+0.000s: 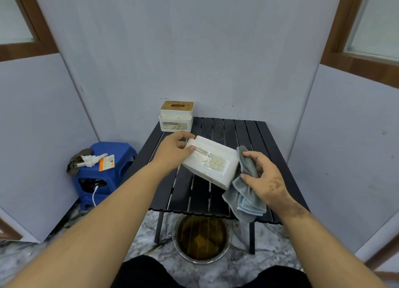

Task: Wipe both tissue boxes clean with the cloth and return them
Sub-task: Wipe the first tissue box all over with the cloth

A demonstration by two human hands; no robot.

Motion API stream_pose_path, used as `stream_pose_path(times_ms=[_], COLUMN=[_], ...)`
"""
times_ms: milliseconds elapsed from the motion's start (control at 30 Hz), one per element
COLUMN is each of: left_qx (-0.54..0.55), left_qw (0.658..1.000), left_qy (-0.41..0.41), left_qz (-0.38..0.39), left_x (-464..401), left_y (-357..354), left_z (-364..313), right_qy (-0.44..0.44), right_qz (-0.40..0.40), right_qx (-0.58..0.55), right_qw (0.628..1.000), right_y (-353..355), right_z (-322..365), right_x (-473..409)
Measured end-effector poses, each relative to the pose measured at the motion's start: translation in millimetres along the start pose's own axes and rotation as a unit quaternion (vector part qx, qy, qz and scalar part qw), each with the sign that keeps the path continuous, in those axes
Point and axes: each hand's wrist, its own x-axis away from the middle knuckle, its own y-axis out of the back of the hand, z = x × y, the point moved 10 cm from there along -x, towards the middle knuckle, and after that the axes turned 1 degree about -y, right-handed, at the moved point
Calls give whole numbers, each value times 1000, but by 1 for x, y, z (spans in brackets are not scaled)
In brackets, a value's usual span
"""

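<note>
— Two tissue boxes to clean, one in hand. Left hand point(174, 150) pinching the near tissue box point(210, 162) at its far-left corner, thumb on the front face, fingers curled over the top edge; tilted, front label turned up toward the camera, lifted just above the black slatted table point(200, 192).

— And the other hand?

— Right hand point(262, 175) closed around the grey cloth point(246, 192), bunched at the box's right end and touching it, loose folds hanging down over the table's near edge.

— Advice for the wipe?

— Probably best to keep that left pinch firm, or shift to a fuller hold across the short end, since pressure from the right will push the box toward the left palm. Fold the cloth to a flat pad instead of a wad. Work the stained front panel in overlapping passes, then top, ends and underside, turning rather than regripping often.

— Second box?

— Standing upright at the far-left corner of the table against the wall, second tissue box point(176, 117), brown lid with slot, speckled with marks; looks not yet wiped.

— Any writing?

— "TISSUE" legible on the held box's grey strip, remainder blurred. Similar strip on the far box, too small to read. Orange-and-white packet point(106, 162) on the blue stool point(108, 173), print unreadable.
</note>
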Motion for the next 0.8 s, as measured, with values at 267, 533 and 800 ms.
stream_pose_path(times_ms=[267, 533, 800], left_qx=[-7, -82, -71], left_qw=[998, 987, 997], left_qy=[37, 24, -38], left_qz=[60, 134, -10], left_x=[-37, -59, -20], left_y=[-21, -58, -21], left_z=[-17, -33, -35], right_qy=[-23, -58, -51], right_qz=[-130, -143, -99], right_qx=[-73, -85, -70], right_qw=[988, 984, 991], right_y=[-7, -19, -18], right_z=[3, -15, -17], right_x=[33, 58, 55])
